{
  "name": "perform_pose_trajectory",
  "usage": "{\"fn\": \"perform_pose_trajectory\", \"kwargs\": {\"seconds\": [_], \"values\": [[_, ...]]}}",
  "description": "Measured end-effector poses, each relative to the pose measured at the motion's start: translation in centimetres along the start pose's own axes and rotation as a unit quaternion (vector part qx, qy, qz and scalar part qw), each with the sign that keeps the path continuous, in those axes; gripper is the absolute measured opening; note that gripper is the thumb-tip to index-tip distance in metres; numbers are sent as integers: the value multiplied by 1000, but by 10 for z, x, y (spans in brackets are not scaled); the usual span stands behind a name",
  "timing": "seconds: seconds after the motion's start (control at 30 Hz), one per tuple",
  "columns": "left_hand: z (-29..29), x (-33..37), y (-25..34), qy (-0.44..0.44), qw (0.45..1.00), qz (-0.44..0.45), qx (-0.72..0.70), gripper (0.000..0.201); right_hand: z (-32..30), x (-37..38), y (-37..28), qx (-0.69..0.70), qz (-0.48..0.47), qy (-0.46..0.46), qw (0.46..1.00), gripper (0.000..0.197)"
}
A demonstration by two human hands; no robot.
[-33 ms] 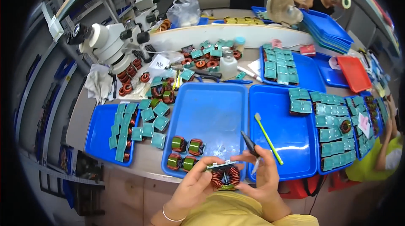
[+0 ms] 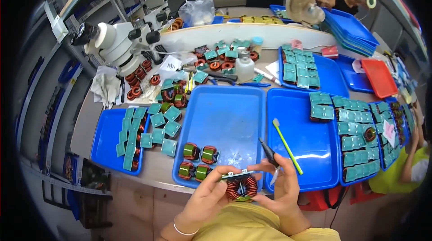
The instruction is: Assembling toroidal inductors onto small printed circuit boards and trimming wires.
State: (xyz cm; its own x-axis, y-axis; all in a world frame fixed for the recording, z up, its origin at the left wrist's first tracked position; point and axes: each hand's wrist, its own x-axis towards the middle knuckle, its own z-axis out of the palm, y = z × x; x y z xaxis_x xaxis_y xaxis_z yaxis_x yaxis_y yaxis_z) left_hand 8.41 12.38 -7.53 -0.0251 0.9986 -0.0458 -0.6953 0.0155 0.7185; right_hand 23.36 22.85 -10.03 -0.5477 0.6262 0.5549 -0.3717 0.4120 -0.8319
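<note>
In front of my body I hold a copper-wound toroidal coil fixed to a small green board. My left hand is closed on its left side, thumb and fingers on the board and winding. My right hand grips a slim black pointed tool, its dark tip pointing up and away; its exact kind is unclear. The right fingertips also reach the coil's right side. Just beyond, several coils with green bands lie in the near-left part of a blue tray.
Right of that tray, another blue tray holds a green brush. Board-mounted coils fill trays farther right. Loose green boards and a blue tray lie left. A microscope and a bottle stand behind.
The coil's board is tilted slightly differently, its white tabs facing me more. The whole view has shifted a little; both hands keep their hold.
</note>
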Motion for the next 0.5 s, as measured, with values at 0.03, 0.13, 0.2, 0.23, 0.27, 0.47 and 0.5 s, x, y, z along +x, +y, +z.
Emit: {"fn": "perform_pose_trajectory", "kwargs": {"seconds": [0.03,0.13,0.2,0.23,0.27,0.47,0.5], "values": [[1,-1,0,10,1000,-1,-3,37,1,0,2,3,-4,11,1000,89],[5,-1,1,7,999,11,-48,40,1,-1,1,12,-5,12,1000,90],[9,1,4,-40,993,51,95,50,2,-3,0,46,17,31,998,89],[10,1,3,-39,994,48,93,50,1,-2,-2,52,20,25,998,86],[11,1,3,-17,994,40,96,56,-1,-1,-2,59,22,19,998,82],[16,11,4,4,973,95,212,62,-7,-5,7,70,-32,23,997,81],[17,11,5,11,956,113,269,62,-7,-5,8,71,-29,24,997,81]]}}
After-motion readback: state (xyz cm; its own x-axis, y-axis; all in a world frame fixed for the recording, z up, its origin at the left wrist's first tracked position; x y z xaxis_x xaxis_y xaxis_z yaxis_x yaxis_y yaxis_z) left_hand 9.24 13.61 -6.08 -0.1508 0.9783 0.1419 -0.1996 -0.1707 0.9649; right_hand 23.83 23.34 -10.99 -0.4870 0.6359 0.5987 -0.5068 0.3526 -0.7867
